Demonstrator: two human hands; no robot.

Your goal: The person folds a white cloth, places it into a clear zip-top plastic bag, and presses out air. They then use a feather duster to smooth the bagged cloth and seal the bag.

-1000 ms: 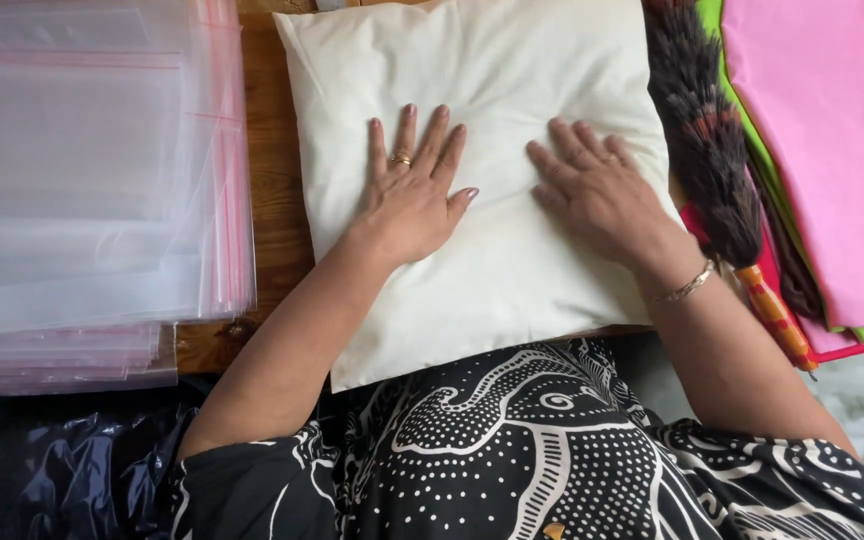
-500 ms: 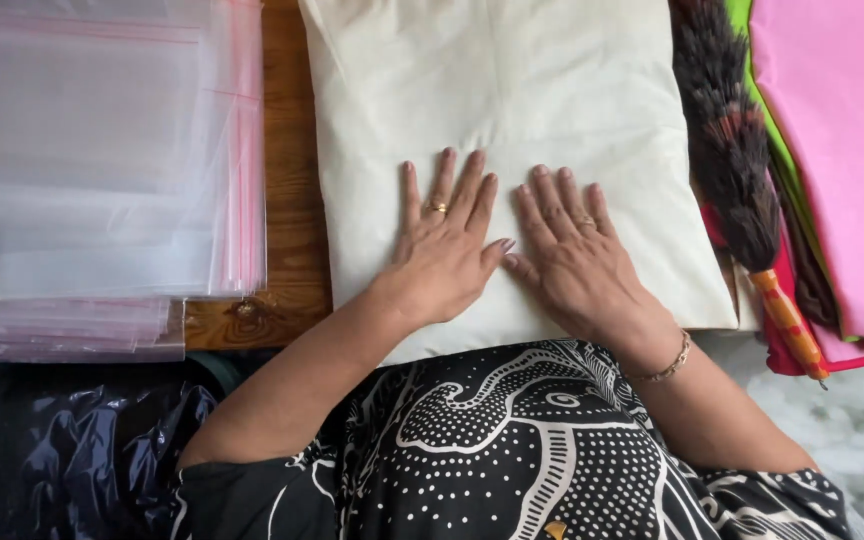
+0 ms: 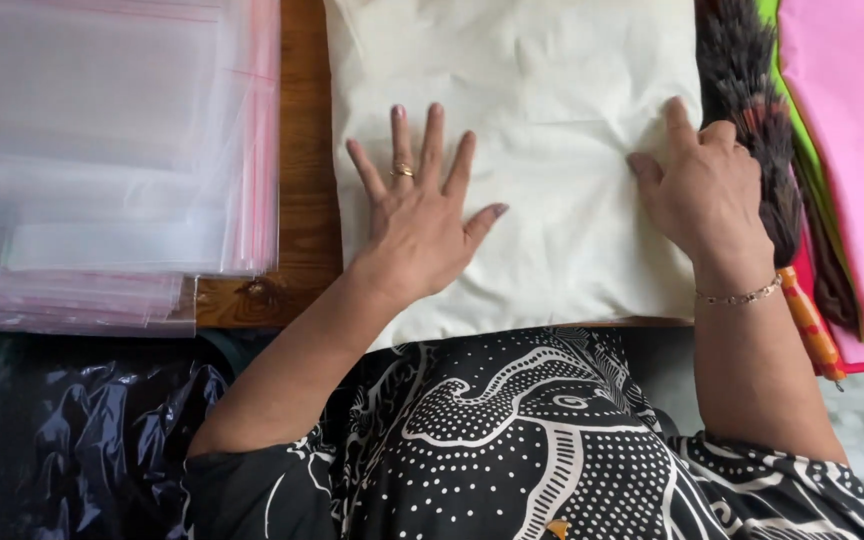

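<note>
Two hands are laid on the cream pillow (image 3: 542, 150), which lies flat on the wooden desk (image 3: 302, 150) between a stack of clear plastic bags (image 3: 102, 150) and a pile of coloured sheets (image 3: 852, 130). The left hand (image 3: 417, 225) is pressed flat on the pillow's near left part, its fingers (image 3: 432, 140) spread and released, nothing being grasped. The right hand (image 3: 707, 190), set close beside the left half a second ago, is now drawn out to the pillow's right edge, next to a dark feather duster (image 3: 752, 110); its fingers are curled at the edge, though whether cloth is pinched cannot be told. By this parting of the hands the cover is judged to be smoothed outward from the middle, and the surface between them is seen fairly flat, with faint creases only.
</note>
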